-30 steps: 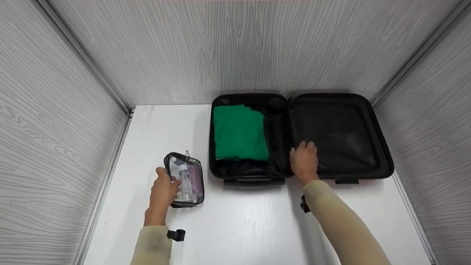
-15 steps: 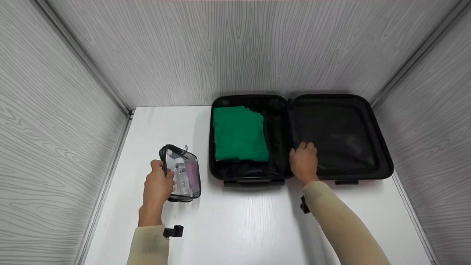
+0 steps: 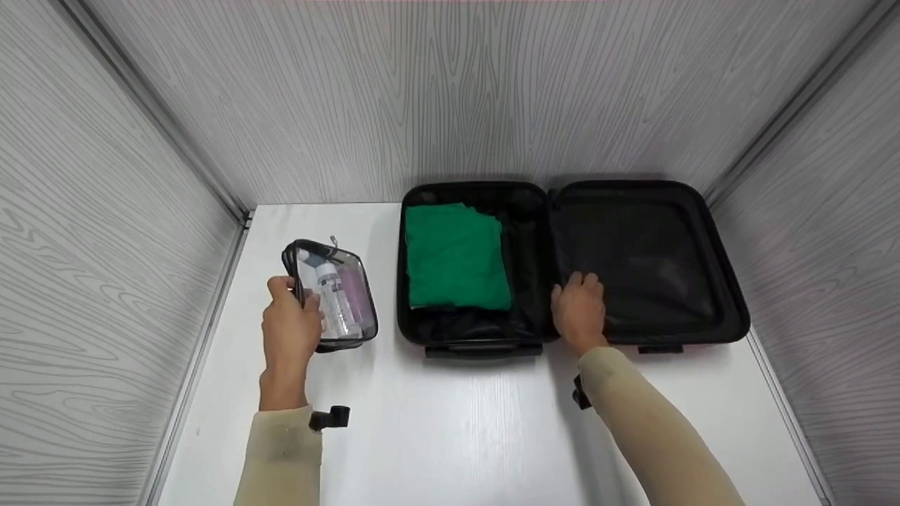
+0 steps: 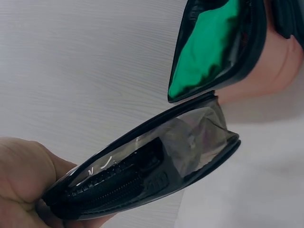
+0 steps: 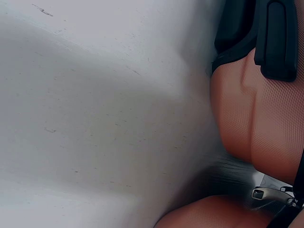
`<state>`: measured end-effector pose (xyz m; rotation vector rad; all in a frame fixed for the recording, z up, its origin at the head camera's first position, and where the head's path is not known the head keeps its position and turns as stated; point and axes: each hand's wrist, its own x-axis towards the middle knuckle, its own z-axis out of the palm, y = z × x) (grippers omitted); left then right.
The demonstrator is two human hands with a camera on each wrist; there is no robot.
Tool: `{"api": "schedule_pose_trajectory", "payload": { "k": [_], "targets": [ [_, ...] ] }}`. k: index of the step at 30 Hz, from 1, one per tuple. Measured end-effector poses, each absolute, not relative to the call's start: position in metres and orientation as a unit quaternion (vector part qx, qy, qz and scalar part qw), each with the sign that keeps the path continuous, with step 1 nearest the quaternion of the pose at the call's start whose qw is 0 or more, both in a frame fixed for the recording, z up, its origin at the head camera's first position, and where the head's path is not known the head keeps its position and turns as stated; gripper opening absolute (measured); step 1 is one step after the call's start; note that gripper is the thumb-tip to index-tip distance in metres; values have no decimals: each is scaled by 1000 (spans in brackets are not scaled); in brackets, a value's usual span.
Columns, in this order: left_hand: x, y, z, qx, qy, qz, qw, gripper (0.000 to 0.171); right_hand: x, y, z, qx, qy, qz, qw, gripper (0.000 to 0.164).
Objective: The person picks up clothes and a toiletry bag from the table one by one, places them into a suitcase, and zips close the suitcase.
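Observation:
My left hand (image 3: 290, 327) grips the left end of a clear toiletry bag with black trim (image 3: 370, 299), thumb on one side and fingers on the other. Through its plastic show a white-capped clear bottle (image 3: 337, 302) and something pink-purple. The left wrist view shows the bag (image 4: 190, 137) edge-on, its black zipper (image 4: 109, 190) along the side. My right hand (image 3: 580, 314) rests at the front of the hinge side of an open suitcase (image 3: 413, 337), fingers bent over the rim; the fingertips' undersides are hidden. Folded green clothing (image 3: 457, 256) lies in the suitcase's left half.
The suitcase's right half (image 3: 640, 260) lies flat with a black lining. Its outer shell (image 5: 251, 114) looks orange in the right wrist view, with a metal clip (image 5: 270, 194) between the halves. Grey wood-grain walls (image 3: 464, 91) enclose the white table (image 3: 450, 436) at the back and sides.
My left hand has taken firmer hold of the toiletry bag and carried it away from me and slightly left, lifting it. The right hand and the suitcase stay in place.

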<state>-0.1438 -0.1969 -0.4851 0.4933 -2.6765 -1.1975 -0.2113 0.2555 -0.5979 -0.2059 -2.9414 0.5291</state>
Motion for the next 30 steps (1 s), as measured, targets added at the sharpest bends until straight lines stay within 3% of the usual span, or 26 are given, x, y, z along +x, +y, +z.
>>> {"api": "schedule_pose_trajectory", "payload": {
  "k": [14, 30],
  "targets": [
    [-168, -175, -475, 153, -869, -450, 136, 37, -211, 254, -597, -57, -976, 183, 107, 40],
    [-194, -121, -480, 125, -795, -585, 99, 36, -211, 255, -598, -71, -974, 196, 92, 43]
  ]
}}
